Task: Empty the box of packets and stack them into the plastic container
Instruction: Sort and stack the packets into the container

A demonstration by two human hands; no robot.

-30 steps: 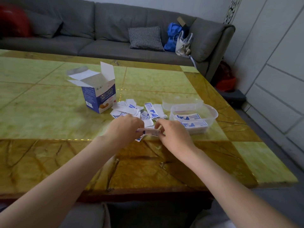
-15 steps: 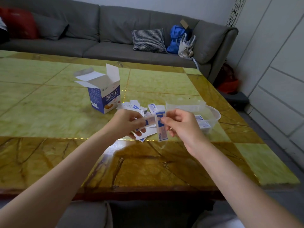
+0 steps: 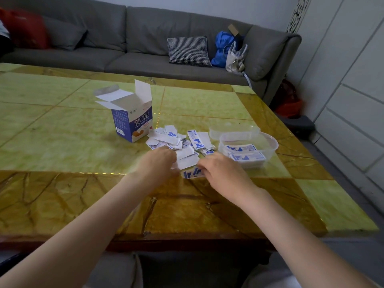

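1. Beside the plastic container, both hands had dropped back to the table from the raised position of a half-second before.
2. The right hand pinched a few blue-printed packets; the left hand curled over white ones, its grip hidden.
3. The loose pile lay between the container and the opened box; several packets were already stacked inside, so gathering looked unfinished.

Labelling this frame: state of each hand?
Left hand: on the loose white-and-blue paper packets; grip cannot be told.
Right hand: pinching small blue-printed packets.
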